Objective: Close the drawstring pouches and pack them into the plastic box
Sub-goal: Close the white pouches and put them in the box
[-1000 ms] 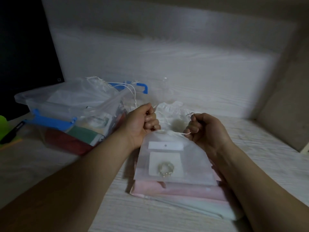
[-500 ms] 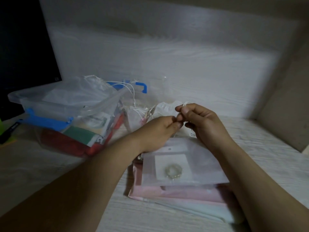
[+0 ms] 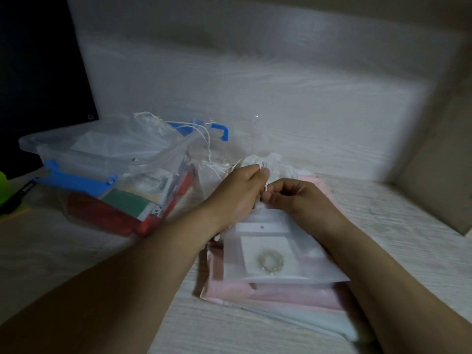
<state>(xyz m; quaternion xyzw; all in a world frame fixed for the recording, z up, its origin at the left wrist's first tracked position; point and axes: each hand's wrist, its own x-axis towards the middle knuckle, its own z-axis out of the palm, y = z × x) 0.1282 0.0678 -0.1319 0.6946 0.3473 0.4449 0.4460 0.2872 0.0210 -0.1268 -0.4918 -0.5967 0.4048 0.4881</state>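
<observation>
dim, soft blur, wide-angle edge distortion

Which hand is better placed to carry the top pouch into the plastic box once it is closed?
Probably the left hand: it pinches the drawstring beside the right hand, but the plastic box sits on its side of the pouch.

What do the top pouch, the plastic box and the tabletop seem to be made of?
Top pouch: probably sheer matte fabric or frosted film; the card and bead ring show through. Plastic box: clear glossy plastic with blue clips; contents visible through its wall. Tabletop: pale wood-grain, perhaps laminate; fine streaks.
</observation>
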